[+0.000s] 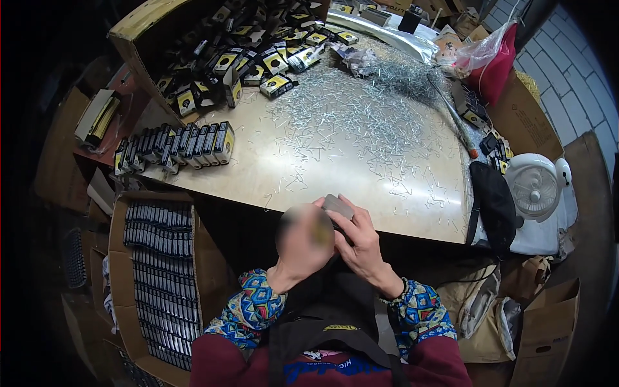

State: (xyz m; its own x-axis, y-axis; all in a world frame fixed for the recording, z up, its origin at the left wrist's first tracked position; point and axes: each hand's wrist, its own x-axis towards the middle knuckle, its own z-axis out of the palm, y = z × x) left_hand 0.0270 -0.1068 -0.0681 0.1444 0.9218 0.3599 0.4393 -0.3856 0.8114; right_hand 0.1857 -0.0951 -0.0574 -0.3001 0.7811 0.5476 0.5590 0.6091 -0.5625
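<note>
Both hands [335, 238] hold a small box [338, 206] over the staple-strewn table [335, 168].

Pale worktable [361, 193], white tiled wall [567, 58] at upper right, small white fan [534, 187], dim cardboard boxes [548, 329] on floor

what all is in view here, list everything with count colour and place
table: one, tan, centre
metal pins: too many to count, silver, strewn over table
small boxes: many, black and yellow, heaped far left
boxes in a row: about a dozen, black, table's left edge
carton: one, brown, packed rows, left of lap
fan: one, white, right
bag: one, black, table's right edge
left hand: blurred
right hand: holds a small grey box
</note>
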